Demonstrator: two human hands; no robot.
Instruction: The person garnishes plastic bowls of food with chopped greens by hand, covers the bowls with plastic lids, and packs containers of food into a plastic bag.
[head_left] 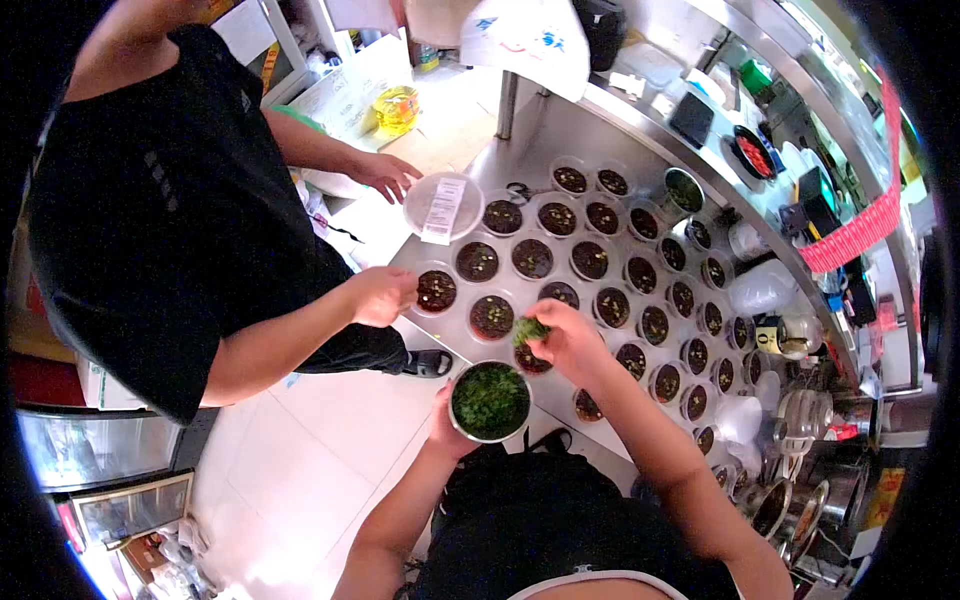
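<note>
My left hand [447,430] is wrapped around the side of a round container [490,439] filled with chopped green herbs [490,398]. My right hand [570,345] pinches a small clump of chopped herbs [530,330] just above the cups, up and to the right of that container. Beneath and around it stand several clear round cups with a dark filling [491,314] dotted with pale bits. One such cup [533,358] lies partly hidden under my right hand.
Across from me, a person in a black shirt has one hand [385,297] beside a cup and another hand [385,178] at a round lid [470,205] bearing a paper slip. Another container of greens [684,190] stands at the far side. A steel shelf [660,135] edges the counter.
</note>
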